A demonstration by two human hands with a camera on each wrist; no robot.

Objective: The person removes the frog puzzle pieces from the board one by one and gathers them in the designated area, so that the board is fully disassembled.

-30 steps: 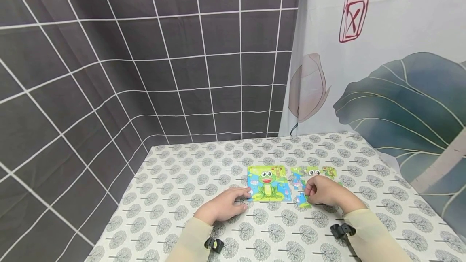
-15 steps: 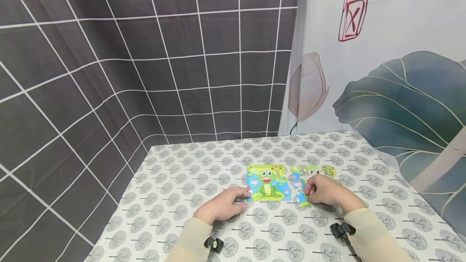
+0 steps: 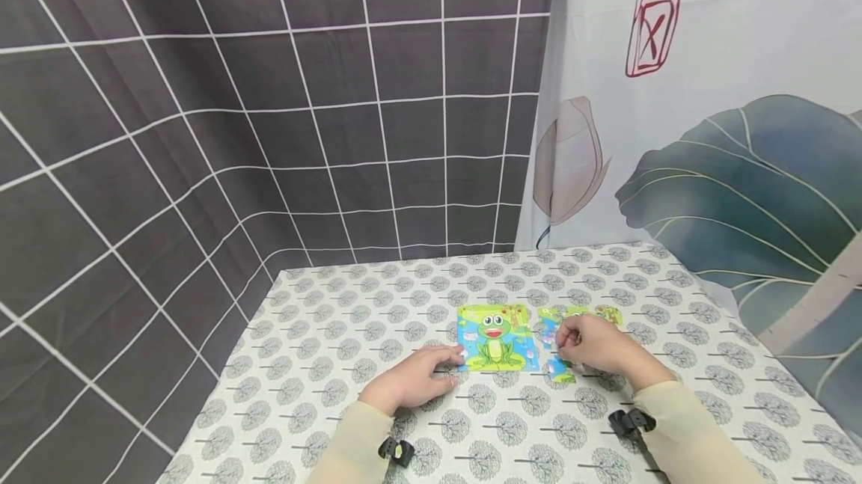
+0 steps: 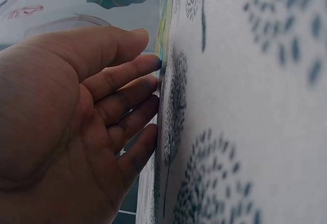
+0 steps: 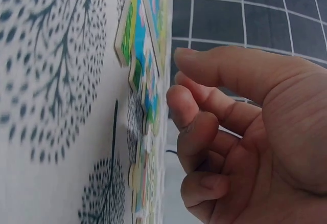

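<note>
A square frog picture (image 3: 497,342) lies flat on the patterned cloth. My left hand (image 3: 419,378) rests at its left edge, fingertips on or beside the border; in the left wrist view those fingers (image 4: 127,93) are relaxed and spread. To the right of the picture lie several jigsaw pieces (image 3: 559,370) with a similar frog design, partly put together. Over them hovers my right hand (image 3: 598,349), covering their middle. The right wrist view shows its fingers loosely bent, thumb apart from them, nothing between, raised off the thin pieces (image 5: 148,70).
The table (image 3: 377,304) has a white cloth printed with grey trees. Behind it hang a dark grid curtain (image 3: 323,132) and a white curtain (image 3: 592,35) with leaf and flower prints. A black band (image 3: 396,452) circles each wrist.
My right hand, earlier low with its fingers on the jigsaw pieces, has lifted and shifted slightly up and left, now covering more of the frog's eyes. My left hand and the frog picture stay put.
</note>
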